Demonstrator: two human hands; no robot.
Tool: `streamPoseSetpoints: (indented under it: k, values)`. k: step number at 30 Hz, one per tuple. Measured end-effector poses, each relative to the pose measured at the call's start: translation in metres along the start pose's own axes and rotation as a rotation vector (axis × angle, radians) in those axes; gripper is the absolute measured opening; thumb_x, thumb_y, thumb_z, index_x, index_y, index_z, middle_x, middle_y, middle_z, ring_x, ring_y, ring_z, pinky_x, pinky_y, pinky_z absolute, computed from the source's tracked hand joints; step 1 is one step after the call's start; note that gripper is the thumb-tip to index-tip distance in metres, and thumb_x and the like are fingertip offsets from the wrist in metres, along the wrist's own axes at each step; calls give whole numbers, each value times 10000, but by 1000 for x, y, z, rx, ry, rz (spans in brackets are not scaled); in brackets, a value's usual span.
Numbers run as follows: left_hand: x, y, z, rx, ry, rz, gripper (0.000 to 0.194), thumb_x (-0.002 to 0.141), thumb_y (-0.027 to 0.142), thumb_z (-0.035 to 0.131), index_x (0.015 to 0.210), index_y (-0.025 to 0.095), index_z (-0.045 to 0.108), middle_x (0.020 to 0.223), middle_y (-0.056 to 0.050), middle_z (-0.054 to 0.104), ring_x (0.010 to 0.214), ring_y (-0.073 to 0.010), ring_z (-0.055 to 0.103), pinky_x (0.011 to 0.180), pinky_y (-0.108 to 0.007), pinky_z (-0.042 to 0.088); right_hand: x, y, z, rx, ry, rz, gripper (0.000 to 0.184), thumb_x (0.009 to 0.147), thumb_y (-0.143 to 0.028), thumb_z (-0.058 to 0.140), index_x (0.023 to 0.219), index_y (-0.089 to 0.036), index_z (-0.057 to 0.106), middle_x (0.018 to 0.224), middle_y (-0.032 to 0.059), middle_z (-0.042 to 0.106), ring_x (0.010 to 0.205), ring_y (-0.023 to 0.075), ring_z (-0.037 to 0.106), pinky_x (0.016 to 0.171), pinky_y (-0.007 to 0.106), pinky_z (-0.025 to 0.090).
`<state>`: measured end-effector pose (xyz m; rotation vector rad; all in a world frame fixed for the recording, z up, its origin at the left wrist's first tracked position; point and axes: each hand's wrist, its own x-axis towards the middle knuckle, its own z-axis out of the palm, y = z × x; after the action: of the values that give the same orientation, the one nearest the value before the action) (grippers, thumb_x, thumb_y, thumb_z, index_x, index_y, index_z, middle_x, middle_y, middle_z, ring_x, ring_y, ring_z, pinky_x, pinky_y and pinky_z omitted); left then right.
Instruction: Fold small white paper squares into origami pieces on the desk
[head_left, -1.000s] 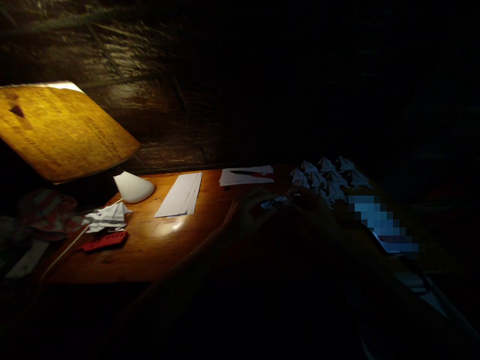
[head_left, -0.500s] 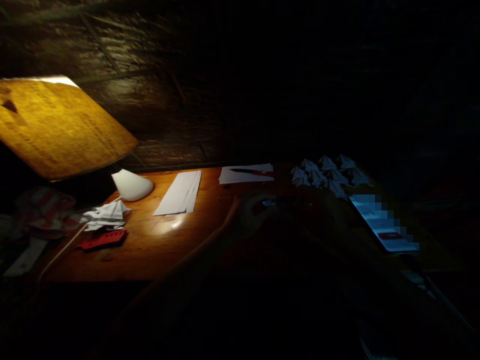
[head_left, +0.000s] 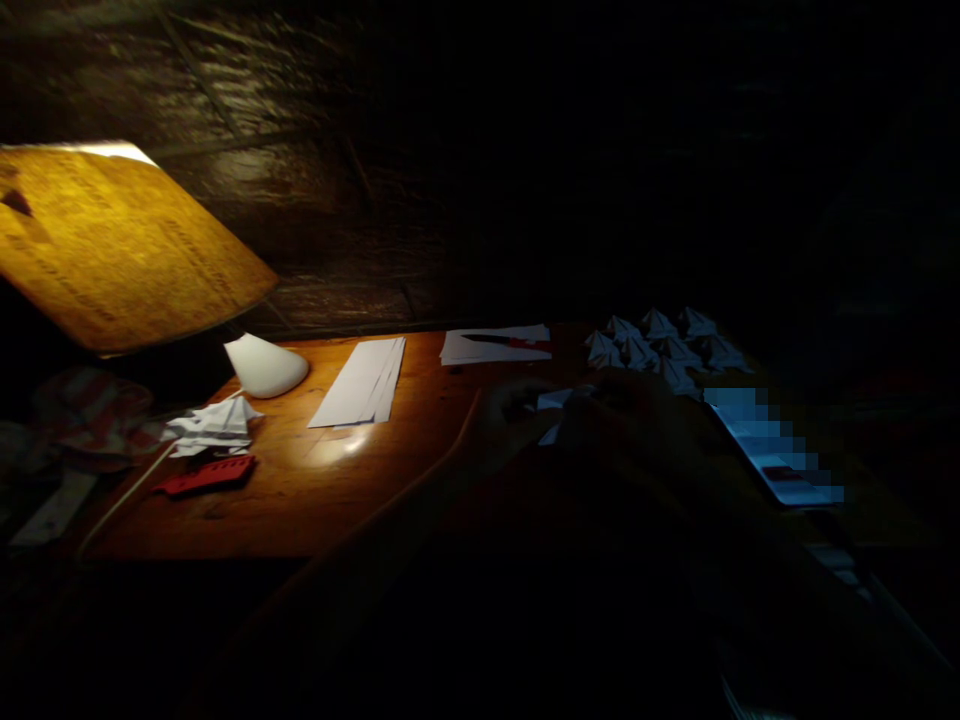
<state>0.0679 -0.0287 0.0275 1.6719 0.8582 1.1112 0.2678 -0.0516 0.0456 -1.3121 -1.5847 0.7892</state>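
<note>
In deep shadow near the middle of the table, my left hand [head_left: 504, 418] grips the left side of a small folded piece of paper [head_left: 553, 399]. My right hand [head_left: 626, 410] is closed at the paper's right side; its fingers are very dark. Behind my right hand stand several folded paper shapes [head_left: 660, 350] in a cluster. A knife with a red handle [head_left: 517, 343] lies on a short stack of white paper [head_left: 465, 349] behind my left hand. Farther left is a stack of white paper strips [head_left: 358, 385].
A lamp with a yellow shade [head_left: 127, 250] and white base [head_left: 264, 368] lights the left of the wooden table [head_left: 405, 460]. Crumpled paper [head_left: 214, 427] and a red object [head_left: 208, 476] lie by its cord. A lit phone [head_left: 772, 450] lies at the right.
More of the white paper shows between my hands now, and its fold shape looks different. My fingers have shifted around it. The view has moved very slightly.
</note>
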Motion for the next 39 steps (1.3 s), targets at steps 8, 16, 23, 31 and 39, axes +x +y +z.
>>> streamPoseSetpoints:
  k: [8,16,23,31,39]
  values:
    - [2,-13,-5,126,20,181,217,738,227,802,935,162,741,920,-53,768,847,-178,724,775,-285,577,-1,-3,-3,197,-32,-145,122,762,-248,657,821,-198,752,815,55,777,764,207,728,681,302,567]
    - [4,-23,-22,643,-106,530,234,815,74,697,978,235,742,1304,-69,663,1213,-260,630,1013,-462,527,-5,28,-12,-191,-219,-504,290,837,-120,568,995,-227,786,1068,88,782,987,255,721,858,394,571]
    - [-7,-22,-68,655,-358,421,776,706,60,580,1451,259,500,1457,-114,553,1379,-315,507,1158,-568,416,-9,70,-25,-251,-277,-346,330,890,-167,519,1058,-280,778,1189,54,768,1104,269,710,991,451,547]
    - [-18,-17,-47,731,-502,369,333,955,217,608,1265,306,695,1460,-79,589,1367,-285,536,1142,-516,444,-20,43,-11,-358,-350,-358,221,950,-265,620,1116,-263,765,1190,71,741,1055,251,691,921,413,535]
    - [-22,-26,-39,741,-551,327,357,983,286,641,1335,323,683,1391,-94,591,1304,-273,555,1088,-457,484,-17,71,-5,-418,-401,-473,279,934,-175,594,1126,-264,775,1254,82,701,1154,261,647,985,443,512]
